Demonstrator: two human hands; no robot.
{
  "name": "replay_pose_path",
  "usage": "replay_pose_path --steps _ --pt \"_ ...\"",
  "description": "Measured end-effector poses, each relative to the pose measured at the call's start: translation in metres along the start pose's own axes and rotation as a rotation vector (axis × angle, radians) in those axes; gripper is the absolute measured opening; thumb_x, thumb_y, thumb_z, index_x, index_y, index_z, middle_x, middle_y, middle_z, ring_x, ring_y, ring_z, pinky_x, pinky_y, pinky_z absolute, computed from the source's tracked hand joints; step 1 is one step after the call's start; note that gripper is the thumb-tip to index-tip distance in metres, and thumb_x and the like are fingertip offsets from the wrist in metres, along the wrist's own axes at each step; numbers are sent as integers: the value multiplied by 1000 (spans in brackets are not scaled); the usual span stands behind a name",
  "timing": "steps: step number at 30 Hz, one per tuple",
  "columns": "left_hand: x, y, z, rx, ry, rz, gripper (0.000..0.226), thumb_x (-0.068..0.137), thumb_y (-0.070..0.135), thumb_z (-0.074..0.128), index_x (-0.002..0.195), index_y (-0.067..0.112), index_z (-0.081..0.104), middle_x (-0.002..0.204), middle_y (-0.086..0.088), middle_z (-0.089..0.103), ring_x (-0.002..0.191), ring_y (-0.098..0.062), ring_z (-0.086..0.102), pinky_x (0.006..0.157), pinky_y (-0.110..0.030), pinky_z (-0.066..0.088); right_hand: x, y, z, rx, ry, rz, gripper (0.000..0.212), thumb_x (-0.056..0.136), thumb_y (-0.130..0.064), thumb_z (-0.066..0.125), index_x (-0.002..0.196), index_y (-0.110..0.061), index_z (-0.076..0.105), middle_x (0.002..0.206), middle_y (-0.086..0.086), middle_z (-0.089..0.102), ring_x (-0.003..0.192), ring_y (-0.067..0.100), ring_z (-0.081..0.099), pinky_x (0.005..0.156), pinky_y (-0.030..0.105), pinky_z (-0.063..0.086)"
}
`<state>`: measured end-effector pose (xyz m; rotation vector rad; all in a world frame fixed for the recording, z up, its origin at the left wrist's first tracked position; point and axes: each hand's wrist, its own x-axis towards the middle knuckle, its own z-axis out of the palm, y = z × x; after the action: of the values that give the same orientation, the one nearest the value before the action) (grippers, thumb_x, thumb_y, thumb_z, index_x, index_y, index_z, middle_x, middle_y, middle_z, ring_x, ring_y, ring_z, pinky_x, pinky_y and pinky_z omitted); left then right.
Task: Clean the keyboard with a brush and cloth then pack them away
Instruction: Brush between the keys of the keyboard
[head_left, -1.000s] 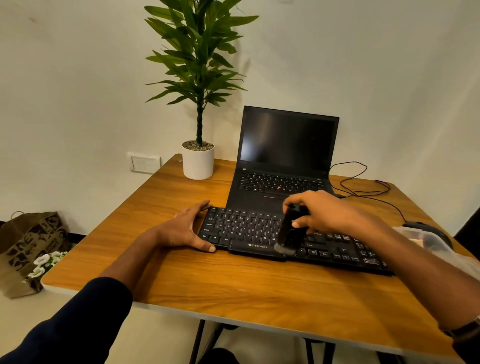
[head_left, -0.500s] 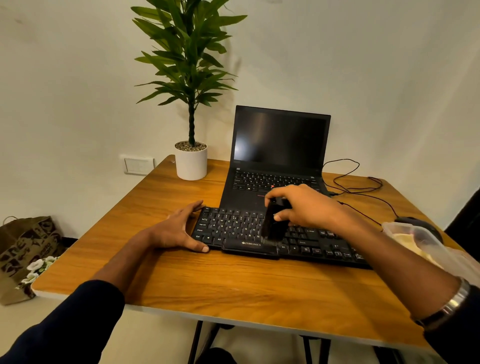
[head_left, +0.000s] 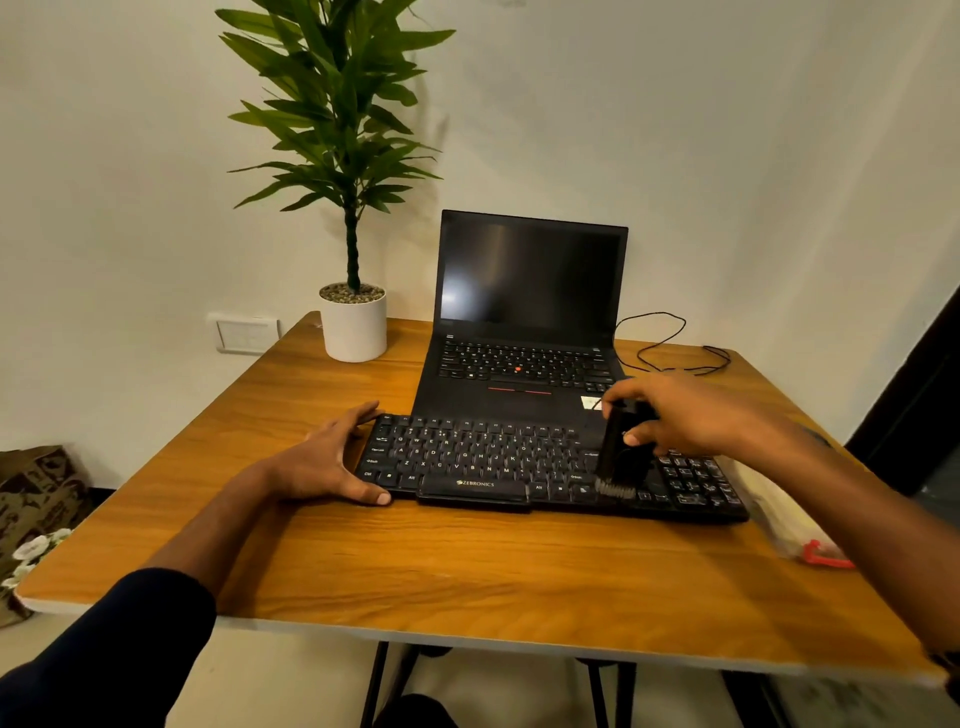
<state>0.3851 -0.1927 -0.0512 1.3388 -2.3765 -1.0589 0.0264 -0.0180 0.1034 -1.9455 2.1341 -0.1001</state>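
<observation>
Gripping a black brush (head_left: 618, 457) between thumb and fingers, the right hand (head_left: 691, 415) holds it upright over the right part of the black keyboard (head_left: 467, 457), its pale bristles down on the keys near the front edge. The left hand (head_left: 327, 460) lies flat and spread at the keyboard's left end, thumb along the front corner and fingers reaching round the far corner, resting on the wooden table (head_left: 441, 566). An open laptop (head_left: 524, 322) with a dark screen stands just behind the keyboard (their edges look to touch). A potted plant (head_left: 353, 322) stands at the table's far left. Beside the right forearm lies a clear plastic bag (head_left: 779, 514), partly hidden. I cannot make out a cloth.
</observation>
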Motion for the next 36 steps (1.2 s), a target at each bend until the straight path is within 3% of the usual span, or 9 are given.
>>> replay_pose_path --steps 2,7,10,14,19,25,32,36 --pt "0 0 0 0 0 5 139 41 71 87 149 51 3 153 -1 25 137 -27 31 110 -56 38 2 -5 0 -16 8 -14 28 87 -12 65 108 -29 61 109 -1 61 88 17 62 79 40 57" --pt "0 -1 1 -5 2 6 138 42 70 87 149 52 3 154 -1 24 137 -27 31 110 -55 38 15 -32 19 -92 17 -102 26 87 -19 66 107 -34 59 118 2 57 101 20 56 79 33 45" --pt "2 -3 0 -6 2 7 137 42 70 87 149 53 3 153 -1 25 137 -26 32 110 -55 39 22 -44 25 -8 41 -160 26 86 -20 67 102 -38 59 117 2 58 100 21 59 82 37 49" --pt "3 -4 0 -5 2 9 135 42 71 87 147 56 3 153 -1 26 136 -27 32 109 -55 39 17 -42 22 135 85 -164 26 87 -13 66 103 -32 59 108 -1 61 79 12 62 70 29 52" --pt "3 -4 0 -1 4 23 133 43 70 88 146 56 4 154 1 26 137 -25 32 111 -54 38 7 -8 16 124 35 -42 26 88 -9 63 103 -30 58 107 -2 58 75 8 58 53 16 46" --pt "2 -5 2 -14 4 26 126 44 68 89 138 65 5 153 2 27 137 -25 32 110 -54 38 5 10 -2 -6 3 8 31 87 -8 64 107 -30 60 115 1 57 94 16 57 71 27 53" --pt "2 -1 2 -2 6 15 134 44 69 88 146 56 3 152 0 27 137 -25 32 110 -54 39 33 -32 18 -91 -5 -112 28 87 -17 65 108 -35 59 118 -1 56 97 18 56 72 31 47" --pt "1 -1 1 -13 3 6 137 43 70 88 149 52 3 153 0 25 138 -25 30 111 -54 38 48 -45 20 67 154 -148 31 86 -14 66 111 -32 60 121 2 59 104 20 55 74 28 42"
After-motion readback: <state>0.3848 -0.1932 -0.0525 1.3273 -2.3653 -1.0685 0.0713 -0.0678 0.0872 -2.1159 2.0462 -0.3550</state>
